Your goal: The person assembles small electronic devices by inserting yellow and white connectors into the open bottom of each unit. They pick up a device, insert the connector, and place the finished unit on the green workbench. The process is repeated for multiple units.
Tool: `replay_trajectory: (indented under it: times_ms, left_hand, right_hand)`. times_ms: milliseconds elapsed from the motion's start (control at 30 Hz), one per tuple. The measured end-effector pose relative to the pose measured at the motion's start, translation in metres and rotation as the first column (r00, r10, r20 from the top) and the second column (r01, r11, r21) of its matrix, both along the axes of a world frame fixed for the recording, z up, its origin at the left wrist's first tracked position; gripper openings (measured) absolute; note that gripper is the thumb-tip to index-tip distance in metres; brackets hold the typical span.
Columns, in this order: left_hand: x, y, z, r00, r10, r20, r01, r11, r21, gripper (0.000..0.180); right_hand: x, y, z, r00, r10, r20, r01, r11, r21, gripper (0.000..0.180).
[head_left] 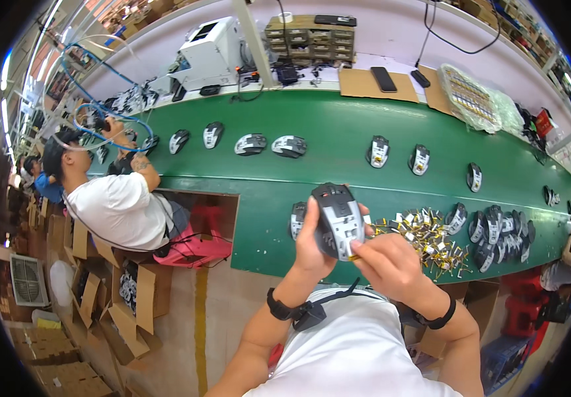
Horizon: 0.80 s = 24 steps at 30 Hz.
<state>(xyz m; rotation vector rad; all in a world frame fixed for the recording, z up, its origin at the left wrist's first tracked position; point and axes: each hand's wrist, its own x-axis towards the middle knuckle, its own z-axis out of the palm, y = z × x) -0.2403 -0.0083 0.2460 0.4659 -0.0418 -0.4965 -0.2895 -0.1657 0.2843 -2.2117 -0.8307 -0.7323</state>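
Observation:
My left hand (311, 246) is wrapped round a black and silver computer mouse (338, 218) and holds it tilted above the bench's near edge. My right hand (393, 266) has thumb and fingers pinched together at the mouse's lower end. A bit of yellow shows by those fingertips; what they grip is too small to make out. Just beyond the right hand lies a heap of small silver parts with yellow and black wires (439, 241). Another mouse (296, 220) rests on the bench, partly hidden behind my left hand.
Several mice (289, 146) stand spaced along the green bench (325, 119). More mice cluster (497, 231) at the right. A phone (383, 79) lies on cardboard at the back. A co-worker in white (117, 205) sits left, near open cartons (141, 298); another person's arm shows far right.

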Motion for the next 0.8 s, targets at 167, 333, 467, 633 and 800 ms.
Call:
replay_trajectory:
  times_ms: [167,333,467,633,800]
  left_hand:
    - [-0.004,0.0,-0.001,0.998,0.058,0.002,-0.058,0.998,0.007,0.067]
    - [-0.003,-0.005,0.004,0.996,0.049,0.075,-0.049,0.999,-0.006,0.067]
    - [-0.004,-0.01,0.003,0.994,0.033,0.106,-0.033,0.999,-0.003,0.067]
    - [-0.007,-0.022,0.01,0.99,-0.005,0.144,0.001,1.0,0.026,0.067]
    - [-0.013,-0.033,0.017,0.992,0.015,0.129,-0.034,0.989,0.142,0.068]
  right_hand:
    - [-0.003,-0.001,0.006,0.999,-0.024,-0.022,0.022,0.998,-0.063,0.04]
    - [-0.004,-0.013,0.005,1.0,0.018,0.013,-0.017,0.996,-0.084,0.038]
    - [-0.008,-0.018,0.01,0.999,0.043,0.032,-0.04,0.994,-0.101,0.034]
    - [-0.005,-0.026,0.016,1.0,-0.021,0.016,0.022,1.0,-0.016,0.024]
    - [0.0,-0.033,0.019,0.976,-0.096,-0.193,0.123,0.984,0.132,0.022]
